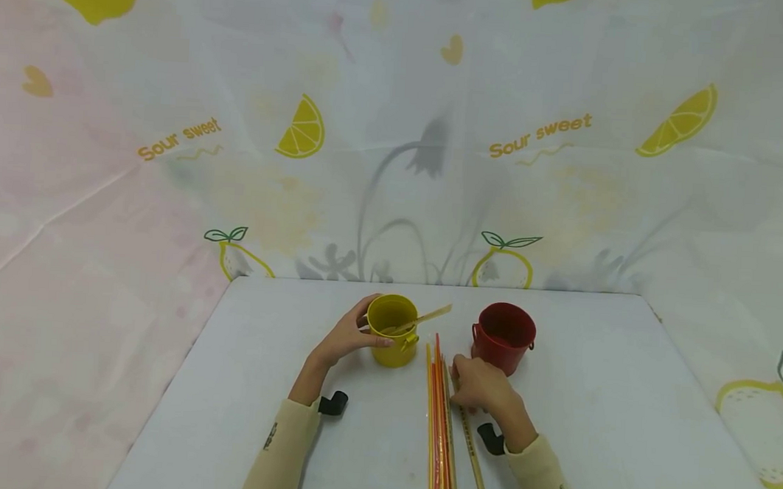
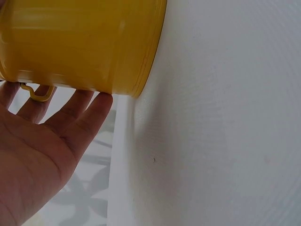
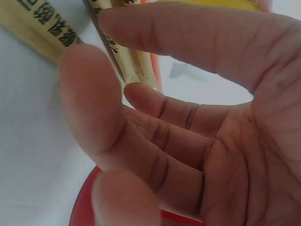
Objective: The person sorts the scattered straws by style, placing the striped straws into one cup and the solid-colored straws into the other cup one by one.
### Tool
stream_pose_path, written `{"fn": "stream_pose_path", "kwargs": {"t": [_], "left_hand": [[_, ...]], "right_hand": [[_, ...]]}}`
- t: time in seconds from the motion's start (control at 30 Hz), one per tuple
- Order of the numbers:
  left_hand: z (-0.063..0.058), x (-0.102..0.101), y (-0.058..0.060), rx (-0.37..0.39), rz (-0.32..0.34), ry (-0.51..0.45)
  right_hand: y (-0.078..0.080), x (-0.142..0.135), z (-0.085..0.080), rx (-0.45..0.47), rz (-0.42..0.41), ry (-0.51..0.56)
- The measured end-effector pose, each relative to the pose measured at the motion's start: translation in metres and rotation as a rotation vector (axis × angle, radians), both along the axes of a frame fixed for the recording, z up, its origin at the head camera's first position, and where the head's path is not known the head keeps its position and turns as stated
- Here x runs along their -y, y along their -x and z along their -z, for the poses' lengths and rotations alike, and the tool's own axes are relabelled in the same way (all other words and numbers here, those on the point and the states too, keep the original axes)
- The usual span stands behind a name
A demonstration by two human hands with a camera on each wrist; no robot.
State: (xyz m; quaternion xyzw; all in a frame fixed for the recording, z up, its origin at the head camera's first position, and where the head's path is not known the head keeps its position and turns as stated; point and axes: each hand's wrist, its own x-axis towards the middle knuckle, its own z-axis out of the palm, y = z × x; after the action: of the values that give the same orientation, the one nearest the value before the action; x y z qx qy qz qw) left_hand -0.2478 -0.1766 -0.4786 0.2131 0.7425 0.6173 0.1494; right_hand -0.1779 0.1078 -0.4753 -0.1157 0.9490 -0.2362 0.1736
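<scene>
My left hand [image 1: 350,337] holds the yellow bucket [image 1: 392,354] at its side, thumb in front and fingers behind; the left wrist view shows the fingertips along the bucket's wall [image 2: 70,42]. A flat pale wooden stick [image 1: 430,317] leans out of this bucket. My right hand [image 1: 482,386] reaches down over a slim beige stick [image 1: 471,452] lying on the table. In the right wrist view its fingers [image 3: 91,99] are bent and apart, with no object in the cupped palm. Dark characters are printed on the beige stick [image 3: 40,23], whose end passes behind a fingertip.
Left of the right hand lies a lengthwise bundle of thin orange, yellow and beige sticks [image 1: 437,417]. A red bucket [image 1: 502,343] stands just behind that hand. The white table [image 1: 243,414] meets a lemon-print cloth [image 1: 394,193] at its far edge.
</scene>
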Motion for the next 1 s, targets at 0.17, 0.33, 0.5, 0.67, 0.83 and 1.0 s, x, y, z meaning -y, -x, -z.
{"fn": "stream_pose_path", "kwargs": {"t": [0.17,0.33,0.5,0.67,0.83,1.0], "left_hand": [[0.0007,-0.0003,0.0,0.002,-0.002,0.0],[0.0007,-0.0002,0.0001,-0.003,-0.014,0.006],[0.0001,-0.0005,-0.0004,-0.009,-0.004,0.0],[-0.0006,-0.0008,-0.0013,-0.006,-0.001,-0.004],[-0.0005,-0.0008,-0.0009,-0.003,-0.005,-0.002],[0.0003,-0.0011,-0.0007,0.002,-0.009,-0.007]], "right_hand": [[-0.0014,0.0004,0.0012,0.022,0.015,-0.015],[-0.0022,-0.0004,0.001,0.032,0.022,-0.004],[-0.0015,-0.001,0.0016,0.038,0.015,-0.003],[-0.0013,-0.0014,0.0029,0.028,0.003,0.01],[-0.001,-0.0016,0.0047,0.027,0.0,0.018],[-0.0006,-0.0019,0.0049,0.018,0.005,0.023]]}}
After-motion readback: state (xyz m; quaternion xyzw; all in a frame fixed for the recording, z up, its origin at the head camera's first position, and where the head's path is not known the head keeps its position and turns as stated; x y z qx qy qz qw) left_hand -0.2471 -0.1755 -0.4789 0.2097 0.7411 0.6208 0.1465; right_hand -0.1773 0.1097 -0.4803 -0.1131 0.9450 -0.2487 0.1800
